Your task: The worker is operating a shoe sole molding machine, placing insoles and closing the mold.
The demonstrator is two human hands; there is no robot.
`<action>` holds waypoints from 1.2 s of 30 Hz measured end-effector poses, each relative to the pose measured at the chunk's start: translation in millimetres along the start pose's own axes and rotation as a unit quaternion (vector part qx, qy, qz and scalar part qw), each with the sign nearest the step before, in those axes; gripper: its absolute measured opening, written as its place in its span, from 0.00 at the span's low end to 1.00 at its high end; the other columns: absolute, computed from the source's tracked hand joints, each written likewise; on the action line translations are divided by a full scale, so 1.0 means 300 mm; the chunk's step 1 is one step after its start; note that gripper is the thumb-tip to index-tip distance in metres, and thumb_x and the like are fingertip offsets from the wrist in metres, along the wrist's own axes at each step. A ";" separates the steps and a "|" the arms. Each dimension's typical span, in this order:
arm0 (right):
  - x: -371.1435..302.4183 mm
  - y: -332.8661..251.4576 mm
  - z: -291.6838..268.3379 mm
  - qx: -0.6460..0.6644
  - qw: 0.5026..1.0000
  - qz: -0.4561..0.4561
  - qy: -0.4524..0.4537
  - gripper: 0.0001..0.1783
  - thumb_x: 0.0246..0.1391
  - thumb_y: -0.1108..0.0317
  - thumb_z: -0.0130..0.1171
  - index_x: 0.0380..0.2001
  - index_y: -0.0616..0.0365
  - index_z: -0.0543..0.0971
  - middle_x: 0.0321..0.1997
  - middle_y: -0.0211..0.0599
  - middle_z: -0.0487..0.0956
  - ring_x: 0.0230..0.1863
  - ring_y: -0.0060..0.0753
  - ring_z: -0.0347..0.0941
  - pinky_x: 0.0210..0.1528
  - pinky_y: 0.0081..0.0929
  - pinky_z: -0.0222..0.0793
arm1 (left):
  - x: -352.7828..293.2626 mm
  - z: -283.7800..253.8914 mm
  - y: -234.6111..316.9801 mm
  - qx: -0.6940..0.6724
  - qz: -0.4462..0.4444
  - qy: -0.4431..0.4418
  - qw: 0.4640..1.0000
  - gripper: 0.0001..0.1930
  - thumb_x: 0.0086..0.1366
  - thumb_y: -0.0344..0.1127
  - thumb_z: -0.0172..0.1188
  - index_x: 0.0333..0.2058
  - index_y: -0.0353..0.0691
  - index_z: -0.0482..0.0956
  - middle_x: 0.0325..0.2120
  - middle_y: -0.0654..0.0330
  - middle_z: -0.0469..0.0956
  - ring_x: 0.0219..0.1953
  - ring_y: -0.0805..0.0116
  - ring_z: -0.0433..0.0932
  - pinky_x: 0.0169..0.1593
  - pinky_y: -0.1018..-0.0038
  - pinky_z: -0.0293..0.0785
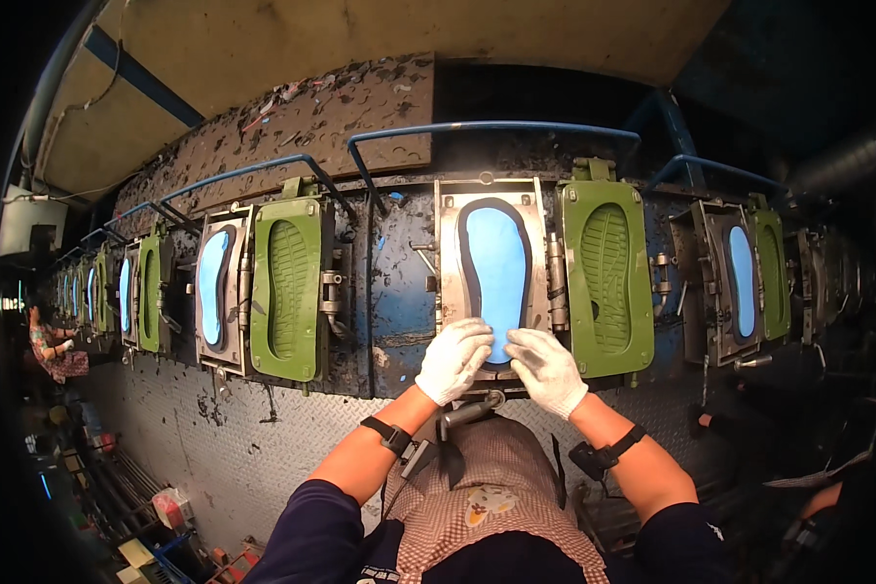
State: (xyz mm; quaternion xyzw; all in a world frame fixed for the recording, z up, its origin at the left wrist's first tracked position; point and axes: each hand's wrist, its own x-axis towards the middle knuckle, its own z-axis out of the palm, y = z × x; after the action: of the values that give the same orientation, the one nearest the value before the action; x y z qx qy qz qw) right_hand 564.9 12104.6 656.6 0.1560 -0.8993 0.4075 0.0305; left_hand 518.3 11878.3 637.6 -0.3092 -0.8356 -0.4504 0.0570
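A blue shoe-sole piece [497, 263] lies inside a dark sole-shaped border in the open metal mould [448, 229] in front of me. At its narrow near end, my left hand [456, 360], in a white knitted glove, has its bent fingers closed on the left edge. My right hand [547, 372], gloved the same way, has its fingertips closed on the right edge opposite. The thumbs are partly hidden. Hinged open to the right is a green mould lid [608, 277] with a ridged sole pattern.
More open moulds line the bench: a blue sole piece [213, 287] beside a green lid [286, 292] at left, another blue sole piece [742, 282] at right. Blue rails [487, 126] run behind. A person [54, 350] stands far left. Debris litters the patterned plate [380, 97].
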 end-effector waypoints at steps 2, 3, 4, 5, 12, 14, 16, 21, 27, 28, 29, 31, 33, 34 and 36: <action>-0.016 -0.004 -0.025 -0.052 0.995 -0.051 -0.071 0.17 0.59 0.70 0.61 0.51 0.61 0.82 0.61 0.47 0.77 0.63 0.51 0.74 0.64 0.42 0.71 | 0.012 -0.006 0.018 0.005 0.008 -0.004 1.000 0.14 0.61 0.31 0.68 0.46 0.36 0.83 0.46 0.51 0.82 0.53 0.48 0.80 0.58 0.57 0.76; -0.009 0.000 -0.045 -0.052 0.995 -0.047 -0.071 0.17 0.59 0.70 0.61 0.51 0.61 0.82 0.61 0.47 0.77 0.63 0.51 0.74 0.64 0.42 0.71 | 0.022 -0.004 0.030 0.032 0.026 -0.022 0.999 0.16 0.60 0.32 0.69 0.46 0.35 0.83 0.47 0.50 0.82 0.53 0.47 0.80 0.58 0.57 0.76; 0.007 -0.001 -0.069 -0.063 0.992 -0.059 -0.095 0.17 0.59 0.71 0.61 0.52 0.61 0.82 0.61 0.46 0.77 0.63 0.50 0.73 0.65 0.42 0.71 | 0.032 -0.007 0.037 0.058 0.047 -0.040 0.996 0.18 0.59 0.34 0.70 0.47 0.35 0.83 0.47 0.49 0.81 0.52 0.46 0.79 0.58 0.56 0.77; 0.036 -0.012 -0.086 -0.073 0.987 -0.074 -0.119 0.17 0.59 0.71 0.60 0.52 0.60 0.82 0.61 0.46 0.78 0.64 0.50 0.73 0.65 0.42 0.70 | 0.027 -0.007 0.029 0.055 0.049 -0.041 0.996 0.18 0.59 0.34 0.70 0.47 0.35 0.83 0.47 0.49 0.81 0.52 0.46 0.79 0.58 0.56 0.77; 0.431 -0.117 0.025 -0.187 0.980 -0.039 0.051 0.24 0.64 0.59 0.56 0.58 0.60 0.78 0.65 0.47 0.73 0.71 0.53 0.63 0.76 0.53 0.52 | -0.009 0.022 -0.009 0.058 0.079 -0.093 0.991 0.19 0.58 0.37 0.71 0.47 0.35 0.82 0.46 0.49 0.80 0.53 0.48 0.79 0.57 0.57 0.76; 0.496 0.002 0.131 -0.301 0.952 0.045 0.025 0.29 0.63 0.55 0.55 0.63 0.59 0.73 0.70 0.51 0.67 0.74 0.55 0.56 0.76 0.54 0.49 | -0.030 0.036 0.021 0.057 0.079 -0.093 0.991 0.19 0.58 0.36 0.71 0.47 0.36 0.82 0.47 0.50 0.80 0.53 0.49 0.79 0.58 0.57 0.76; 0.560 0.004 0.158 -0.324 0.944 0.052 0.024 0.30 0.63 0.54 0.56 0.64 0.59 0.72 0.71 0.52 0.65 0.74 0.57 0.55 0.76 0.54 0.50 | -0.022 0.027 -0.024 0.059 0.082 -0.091 0.991 0.19 0.58 0.36 0.71 0.48 0.36 0.82 0.47 0.50 0.80 0.53 0.49 0.79 0.58 0.57 0.76; 0.644 -0.004 0.146 -0.279 0.960 0.012 0.029 0.25 0.58 0.59 0.58 0.54 0.63 0.74 0.59 0.52 0.72 0.63 0.57 0.66 0.66 0.52 0.62 | -0.016 0.001 -0.046 0.056 0.083 -0.077 0.992 0.20 0.57 0.36 0.71 0.48 0.37 0.82 0.46 0.51 0.81 0.53 0.49 0.79 0.57 0.57 0.77; 0.697 0.013 0.082 -0.231 0.968 0.101 -0.002 0.23 0.60 0.55 0.56 0.52 0.61 0.76 0.56 0.51 0.74 0.61 0.51 0.69 0.65 0.45 0.64 | 0.044 0.005 0.007 0.065 0.107 -0.097 0.987 0.21 0.52 0.34 0.73 0.45 0.37 0.81 0.47 0.50 0.80 0.53 0.45 0.77 0.57 0.54 0.75; 0.671 0.038 0.079 -0.230 0.969 0.093 -0.006 0.26 0.62 0.53 0.55 0.55 0.61 0.75 0.62 0.53 0.72 0.66 0.52 0.66 0.69 0.44 0.61 | 0.057 0.001 0.020 0.076 0.111 -0.126 0.983 0.20 0.52 0.35 0.72 0.44 0.37 0.81 0.47 0.50 0.79 0.53 0.45 0.77 0.59 0.53 0.73; 0.649 0.048 0.074 -0.252 0.962 0.101 -0.013 0.34 0.65 0.48 0.54 0.65 0.62 0.70 0.73 0.56 0.64 0.76 0.53 0.56 0.77 0.43 0.52 | 0.084 -0.002 0.023 0.090 0.117 -0.151 0.978 0.19 0.52 0.36 0.72 0.42 0.37 0.80 0.48 0.50 0.78 0.54 0.45 0.76 0.60 0.51 0.71; 0.527 0.053 0.033 -0.067 0.968 0.221 0.098 0.38 0.66 0.48 0.54 0.70 0.60 0.65 0.77 0.56 0.57 0.80 0.54 0.49 0.79 0.42 0.46 | 0.191 -0.015 0.006 0.124 0.234 -0.257 0.930 0.20 0.54 0.41 0.70 0.43 0.39 0.79 0.50 0.50 0.76 0.59 0.45 0.72 0.65 0.44 0.64; 0.272 -0.033 -0.034 0.013 0.950 0.265 0.165 0.29 0.65 0.53 0.57 0.63 0.57 0.74 0.74 0.57 0.64 0.75 0.55 0.59 0.75 0.41 0.58 | 0.278 -0.038 -0.014 0.142 0.264 -0.407 0.863 0.21 0.53 0.42 0.71 0.44 0.39 0.79 0.56 0.47 0.73 0.66 0.44 0.66 0.70 0.41 0.58; 0.117 -0.095 -0.075 0.041 0.953 0.283 0.102 0.27 0.65 0.50 0.56 0.57 0.59 0.78 0.63 0.58 0.76 0.64 0.55 0.73 0.67 0.42 0.68 | 0.310 -0.040 -0.053 0.129 0.221 -0.466 0.847 0.23 0.54 0.44 0.71 0.44 0.39 0.79 0.64 0.45 0.68 0.72 0.43 0.59 0.74 0.40 0.50; -0.169 -0.182 -0.068 0.152 0.870 0.427 -0.195 0.37 0.67 0.37 0.46 0.42 0.64 0.85 0.43 0.53 0.84 0.55 0.53 0.78 0.62 0.40 0.71 | 0.367 -0.047 -0.029 0.086 0.192 -0.519 0.828 0.33 0.55 0.56 0.69 0.52 0.39 0.78 0.70 0.46 0.62 0.76 0.44 0.53 0.75 0.39 0.44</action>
State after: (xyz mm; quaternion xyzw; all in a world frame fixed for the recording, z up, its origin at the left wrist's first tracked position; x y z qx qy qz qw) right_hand 628.3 12098.9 700.5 -0.1640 -0.7930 0.4734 -0.3466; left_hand 422.3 11914.9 680.9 -0.6458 -0.7010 -0.1297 -0.2733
